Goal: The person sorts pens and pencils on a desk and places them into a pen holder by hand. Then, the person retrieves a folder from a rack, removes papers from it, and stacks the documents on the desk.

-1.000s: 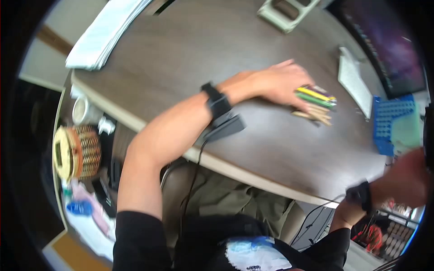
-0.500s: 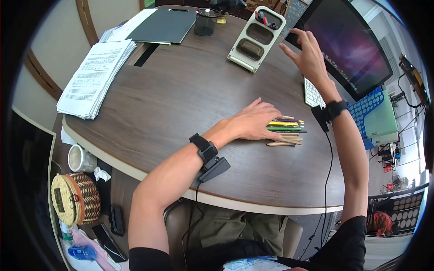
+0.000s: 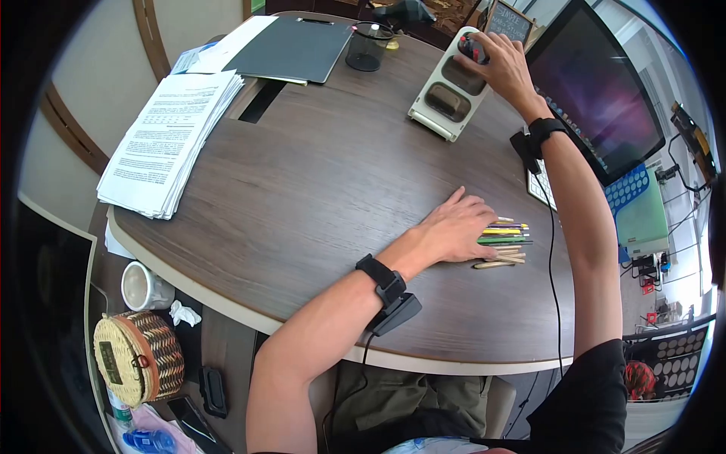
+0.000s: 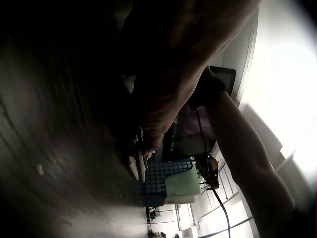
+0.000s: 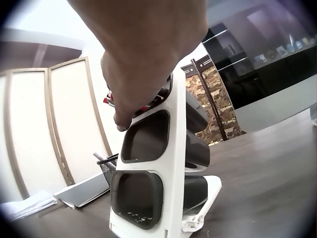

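Observation:
My left hand [image 3: 457,231] lies on the desk over a bunch of colored and wooden pencils [image 3: 503,241], fingers stretched across them. The pencil ends stick out to the right from under the fingers; the rest is hidden by the hand. In the left wrist view that hand is dark, with a few pencil ends [image 4: 141,166] showing past it. My right hand [image 3: 505,66] reaches over the top of a white three-compartment desk organizer [image 3: 427,113]. Its thumb and fingers are apart, on either side of the red and dark pens [image 3: 473,50] in the top compartment.
The monitor [image 3: 594,91] and keyboard [image 3: 541,185] stand right of the organizer. A paper stack [image 3: 162,140], dark folder [image 3: 291,47] and mesh pen cup [image 3: 367,51] are on the left and back. A cable [image 3: 554,295] hangs from the right wrist. The woven basket [image 3: 144,359] sits lower left.
My right hand has come up from the lower right, past the monitor, to the top of the organizer. My left hand stays on the pencils. The view has shifted.

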Motion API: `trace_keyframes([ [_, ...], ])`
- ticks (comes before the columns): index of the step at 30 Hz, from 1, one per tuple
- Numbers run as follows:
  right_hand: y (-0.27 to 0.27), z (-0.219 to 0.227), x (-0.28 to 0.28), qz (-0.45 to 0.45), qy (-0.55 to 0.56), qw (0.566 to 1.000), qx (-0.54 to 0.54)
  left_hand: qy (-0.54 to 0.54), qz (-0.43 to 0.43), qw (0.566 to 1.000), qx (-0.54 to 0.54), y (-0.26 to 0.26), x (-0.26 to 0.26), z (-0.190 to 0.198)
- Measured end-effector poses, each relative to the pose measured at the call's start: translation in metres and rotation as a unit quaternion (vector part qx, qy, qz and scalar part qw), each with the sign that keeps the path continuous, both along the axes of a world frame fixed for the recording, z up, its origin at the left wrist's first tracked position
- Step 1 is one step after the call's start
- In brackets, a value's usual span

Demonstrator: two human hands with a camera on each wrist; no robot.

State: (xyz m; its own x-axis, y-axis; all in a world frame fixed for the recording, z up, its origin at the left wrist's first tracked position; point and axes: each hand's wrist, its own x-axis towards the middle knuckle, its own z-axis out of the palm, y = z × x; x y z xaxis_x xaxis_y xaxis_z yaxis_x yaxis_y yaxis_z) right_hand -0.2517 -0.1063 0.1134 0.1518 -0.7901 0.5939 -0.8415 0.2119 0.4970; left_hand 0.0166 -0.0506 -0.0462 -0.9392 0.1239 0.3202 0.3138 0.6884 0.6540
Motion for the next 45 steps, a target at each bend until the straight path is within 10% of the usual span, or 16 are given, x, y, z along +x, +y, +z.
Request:
trace_keyframes([
  [21,-0.036,0.015,-0.009,0.148,-0.068,0.986,0.029,-0.011,-0.006,1.000,0.001,0.001,0.003,0.002],
  [28,-0.001,0.068,0.049,0.171,-0.100,0.979,-0.037,-0.018,-0.007,1.000,-0.001,0.000,0.002,0.001],
  [30,0.025,0.078,0.072,0.144,-0.309,0.936,-0.086,-0.021,-0.011,1.000,-0.002,0.000,0.002,0.000],
  [35,0.107,0.064,0.051,0.138,-0.237,0.933,-0.231,0.002,-0.018,1.000,-0.001,-0.002,-0.003,-0.007],
  [37,0.155,0.042,0.063,0.129,-0.554,0.780,-0.261,0.011,-0.012,1.000,-0.005,-0.003,-0.002,-0.003],
  [45,0.281,-0.048,0.129,-0.005,-0.765,0.582,-0.276,-0.050,-0.033,0.990,0.130,-0.016,-0.017,-0.008],
])
